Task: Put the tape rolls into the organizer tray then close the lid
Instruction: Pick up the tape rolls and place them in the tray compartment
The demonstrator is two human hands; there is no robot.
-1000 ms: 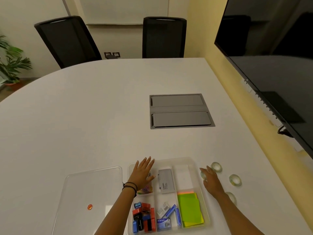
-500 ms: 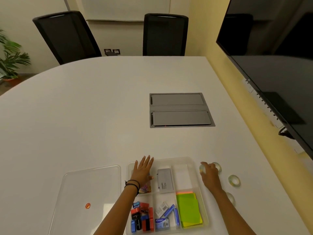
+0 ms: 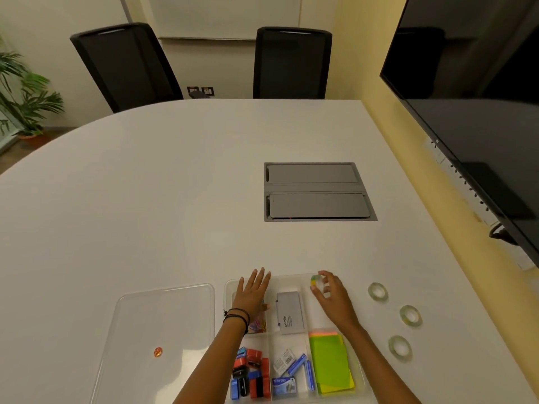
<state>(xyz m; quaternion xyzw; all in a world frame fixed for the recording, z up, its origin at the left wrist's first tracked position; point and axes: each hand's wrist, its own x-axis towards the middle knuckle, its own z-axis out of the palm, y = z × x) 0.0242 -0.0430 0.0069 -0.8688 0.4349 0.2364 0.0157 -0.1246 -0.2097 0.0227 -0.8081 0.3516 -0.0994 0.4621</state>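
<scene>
A clear organizer tray (image 3: 294,277) with several compartments sits at the table's near edge. My right hand (image 3: 331,295) holds a small clear tape roll (image 3: 316,281) over the tray's far right compartment. My left hand (image 3: 252,293) lies flat, fingers spread, on the tray's far left corner. Three more tape rolls lie on the table right of the tray: one (image 3: 377,291) nearest the tray's far end, one (image 3: 410,315) further right, one (image 3: 400,346) closest to me. The clear lid (image 3: 163,322) lies flat on the table left of the tray.
The tray holds a grey box (image 3: 289,313), green sticky notes (image 3: 329,361), staple boxes (image 3: 287,374), red and blue clips (image 3: 250,371) and coloured paper clips. A grey cable hatch (image 3: 318,191) is set into the white table. A dark screen (image 3: 478,112) hangs at the right.
My right hand closed on a tape roll at the tray's right side, lifted it and carried it left over the tray's far right compartment. My left hand stayed on the tray.
</scene>
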